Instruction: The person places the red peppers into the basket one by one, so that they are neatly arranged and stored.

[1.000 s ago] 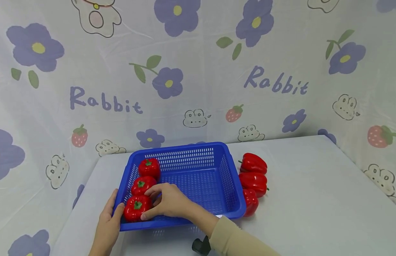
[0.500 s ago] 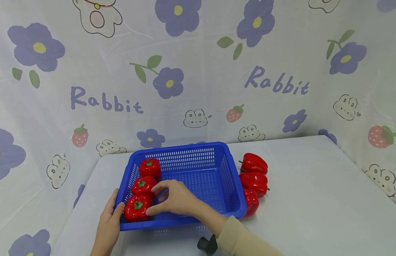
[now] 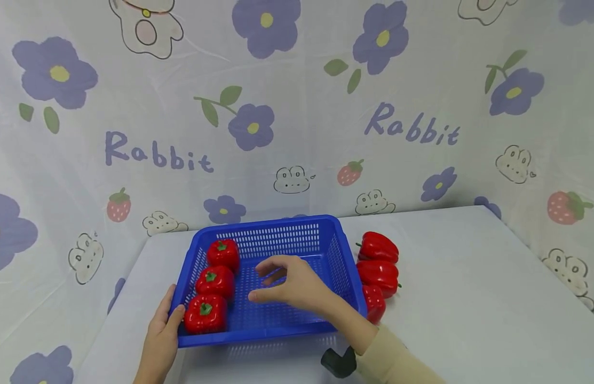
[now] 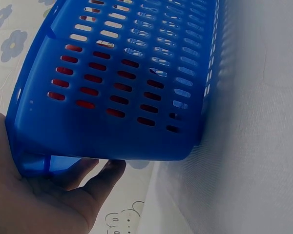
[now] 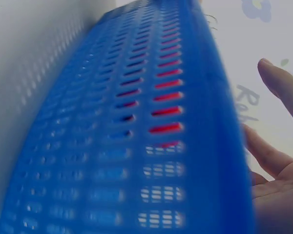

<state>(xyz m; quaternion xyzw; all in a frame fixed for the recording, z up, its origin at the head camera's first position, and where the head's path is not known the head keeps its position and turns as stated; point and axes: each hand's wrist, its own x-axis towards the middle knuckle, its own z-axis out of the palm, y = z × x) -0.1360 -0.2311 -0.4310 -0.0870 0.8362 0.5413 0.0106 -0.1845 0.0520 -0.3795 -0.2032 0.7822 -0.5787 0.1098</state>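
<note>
A blue plastic basket (image 3: 287, 332) with slotted walls stands on the table. My left hand (image 3: 158, 341) grips its left rim near the front corner, thumb on top and fingers outside; the left wrist view shows the fingers of that hand (image 4: 63, 200) against the basket wall (image 4: 107, 131). Along the basket's left side sit three red bell peppers in a row: the front one (image 3: 205, 314), the middle one (image 3: 215, 281) and the back one (image 3: 223, 255), green stems up. My right hand (image 3: 297, 282) hovers over the basket, fingers loosely bent around nothing, apart from the peppers.
Outside the basket's right wall lie three more red bell peppers: a back one (image 3: 378, 247), a middle one (image 3: 379, 276) and a front one (image 3: 373, 303) partly hidden by the rim. A patterned cloth (image 3: 258, 192) hangs behind the white table (image 3: 460, 288).
My right hand has let go of the front bell pepper and moved right and slightly up, away from the row. My left hand stays on the basket rim.
</note>
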